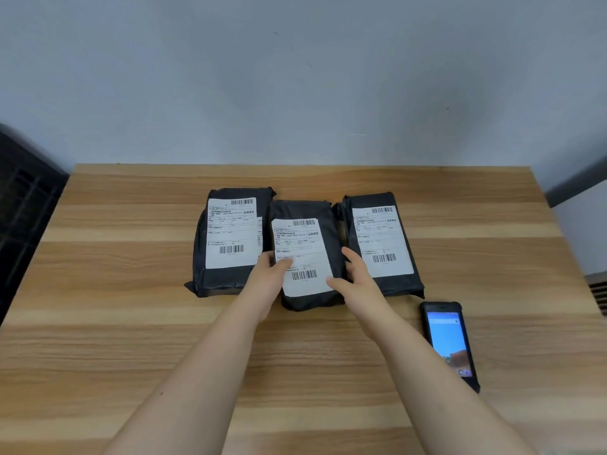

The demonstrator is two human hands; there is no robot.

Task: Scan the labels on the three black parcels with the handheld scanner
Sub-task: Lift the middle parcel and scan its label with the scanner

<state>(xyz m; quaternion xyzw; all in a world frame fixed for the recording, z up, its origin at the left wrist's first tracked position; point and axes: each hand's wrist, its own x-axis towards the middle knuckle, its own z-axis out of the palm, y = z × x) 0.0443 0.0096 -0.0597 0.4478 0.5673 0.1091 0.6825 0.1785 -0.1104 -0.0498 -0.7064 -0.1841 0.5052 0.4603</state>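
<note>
Three black parcels lie side by side on the wooden table (131, 323), each with a white barcode label facing up: the left parcel (226, 277), the middle parcel (328, 234) and the right parcel (404, 280). My left hand (267, 277) grips the middle parcel's left edge, thumb resting on its label. My right hand (358, 277) holds its right edge, thumb on the label's lower corner. The handheld scanner (448, 343), black with a lit screen, lies face up on the table to the right, untouched.
A grey wall stands behind the table's far edge. A dark grid-like structure (23, 205) stands off the left side. A vent-like object (599, 290) shows at the right edge.
</note>
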